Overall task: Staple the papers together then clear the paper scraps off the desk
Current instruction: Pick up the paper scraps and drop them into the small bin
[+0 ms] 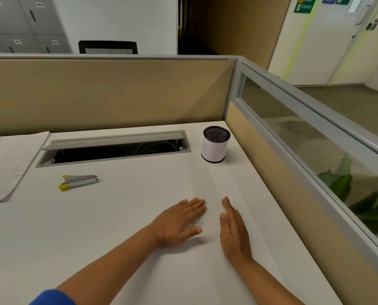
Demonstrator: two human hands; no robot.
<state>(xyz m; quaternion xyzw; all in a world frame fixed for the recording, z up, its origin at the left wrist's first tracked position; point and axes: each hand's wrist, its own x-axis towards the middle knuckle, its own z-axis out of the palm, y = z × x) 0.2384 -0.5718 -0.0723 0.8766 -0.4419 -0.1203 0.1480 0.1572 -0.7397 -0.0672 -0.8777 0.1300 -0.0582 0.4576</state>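
Papers (6, 164) lie stacked on the surface (122, 216) well to the left of the stapler (77, 182). Right of the stapler, the left hand (179, 223) lies flat and the right hand (234, 230) stands on edge, fingers straight, with faint paper scraps (199, 223) between them. A mesh cup (215, 144) stands beyond the hands.

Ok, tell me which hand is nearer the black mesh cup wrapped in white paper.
Right. The right hand lies flat almost straight below the cup; the left hand lies flat further left.

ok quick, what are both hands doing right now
left hand: open, flat on the desk, holding nothing
right hand: open, on edge on the desk, holding nothing
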